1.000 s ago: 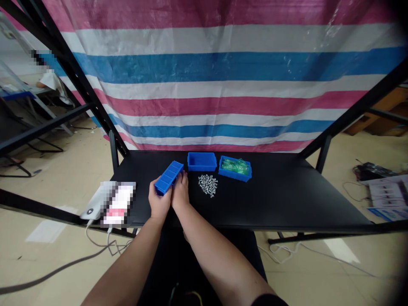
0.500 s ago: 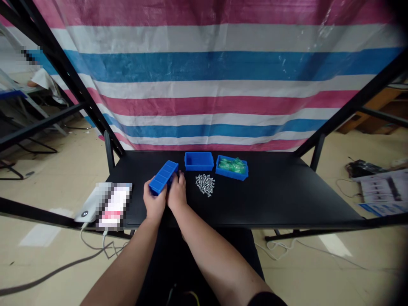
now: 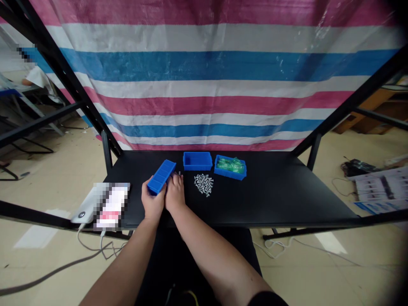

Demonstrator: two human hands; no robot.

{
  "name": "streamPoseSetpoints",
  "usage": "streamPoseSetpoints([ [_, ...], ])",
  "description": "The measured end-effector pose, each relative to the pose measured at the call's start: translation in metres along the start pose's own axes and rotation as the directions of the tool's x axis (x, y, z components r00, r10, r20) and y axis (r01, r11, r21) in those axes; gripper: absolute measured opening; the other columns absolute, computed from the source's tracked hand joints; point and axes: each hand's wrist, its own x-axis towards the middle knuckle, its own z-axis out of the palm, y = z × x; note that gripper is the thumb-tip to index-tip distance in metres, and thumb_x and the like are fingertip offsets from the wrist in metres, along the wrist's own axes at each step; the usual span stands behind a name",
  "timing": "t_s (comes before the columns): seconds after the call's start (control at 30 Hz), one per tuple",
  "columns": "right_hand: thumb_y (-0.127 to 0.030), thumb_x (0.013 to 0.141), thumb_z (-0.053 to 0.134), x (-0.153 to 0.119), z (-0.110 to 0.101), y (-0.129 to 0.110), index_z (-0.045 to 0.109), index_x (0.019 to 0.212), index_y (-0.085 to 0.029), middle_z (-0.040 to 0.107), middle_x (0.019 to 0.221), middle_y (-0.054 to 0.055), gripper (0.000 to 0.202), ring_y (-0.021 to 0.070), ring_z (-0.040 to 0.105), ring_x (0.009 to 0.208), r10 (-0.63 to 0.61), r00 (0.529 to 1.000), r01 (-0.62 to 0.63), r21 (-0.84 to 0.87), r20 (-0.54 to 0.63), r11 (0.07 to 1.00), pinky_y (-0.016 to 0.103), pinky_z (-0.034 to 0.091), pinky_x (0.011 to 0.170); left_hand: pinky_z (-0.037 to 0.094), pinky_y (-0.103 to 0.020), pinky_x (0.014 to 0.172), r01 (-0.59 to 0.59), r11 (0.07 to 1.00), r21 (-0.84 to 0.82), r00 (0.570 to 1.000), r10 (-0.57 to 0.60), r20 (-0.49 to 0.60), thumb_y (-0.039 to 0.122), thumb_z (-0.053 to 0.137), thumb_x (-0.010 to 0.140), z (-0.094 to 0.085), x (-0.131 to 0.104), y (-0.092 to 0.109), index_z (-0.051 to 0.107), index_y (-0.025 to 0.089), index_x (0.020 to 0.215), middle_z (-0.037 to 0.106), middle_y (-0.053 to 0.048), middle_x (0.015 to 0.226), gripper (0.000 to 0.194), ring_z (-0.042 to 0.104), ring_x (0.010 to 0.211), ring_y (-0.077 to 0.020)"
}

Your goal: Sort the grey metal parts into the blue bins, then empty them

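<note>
A tilted blue bin [image 3: 161, 176], its ribbed face turned up, is over the tabletop [image 3: 270, 193], with the left hand's [image 3: 153, 203] grip clasped around its near end. At four o'clock from it is the right hand [image 3: 175, 194], fingers bent, its grip impossible to tell; screws [image 3: 204, 184] are heaped toward three, a second bin [image 3: 198, 166] toward two, and green plastic [image 3: 230, 164] fills another beyond.

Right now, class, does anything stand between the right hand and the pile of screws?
Nothing visible does. The screws lie just right of the right hand; the tilted blue bin, held in the left hand, is on its other side.
</note>
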Motion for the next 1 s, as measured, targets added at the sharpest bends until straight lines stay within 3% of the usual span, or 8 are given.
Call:
streamPoseSetpoints([
  [0.23,-0.015,0.098,0.051,-0.0014,0.0059,0.0039,0.057,0.142,-0.018,0.058,0.145,0.012,0.045,0.0273,0.035,0.148,-0.204,0.973,0.209,-0.032,0.106,0.977,0.051,0.012,0.13,0.053,-0.041,0.102,-0.001,0.999,-0.038,0.999,0.003,0.043,0.033,0.085,0.069,-0.0011,0.0016,-0.0001,0.063,0.019,0.121,0.071,-0.009,0.113,0.058,0.069,0.104,-0.0239],
  [0.53,-0.015,0.097,0.053,-0.001,0.0043,0.0016,0.058,0.142,-0.019,0.058,0.145,0.012,0.046,0.0299,0.033,0.15,-0.12,0.98,0.128,-0.04,0.156,0.991,0.053,0.012,0.128,0.051,-0.041,0.103,-0.027,0.999,-0.039,0.998,0.029,0.053,0.027,0.083,0.068,-0.0021,0.0025,-0.006,0.063,0.019,0.12,0.07,-0.009,0.116,0.057,0.068,0.106,-0.0244],
  [1.0,-0.022,0.097,0.055,-0.0031,0.0021,-0.0023,0.064,0.135,-0.026,0.056,0.144,0.012,0.039,0.0304,0.037,0.146,-0.068,0.993,0.075,-0.066,0.096,0.995,0.051,0.018,0.127,0.053,-0.04,0.1,0.024,0.999,-0.048,1.0,-0.024,-0.001,0.034,0.083,0.071,-0.0019,0.0036,0.0002,0.064,0.019,0.117,0.071,-0.008,0.107,0.052,0.069,0.099,-0.0226],
])
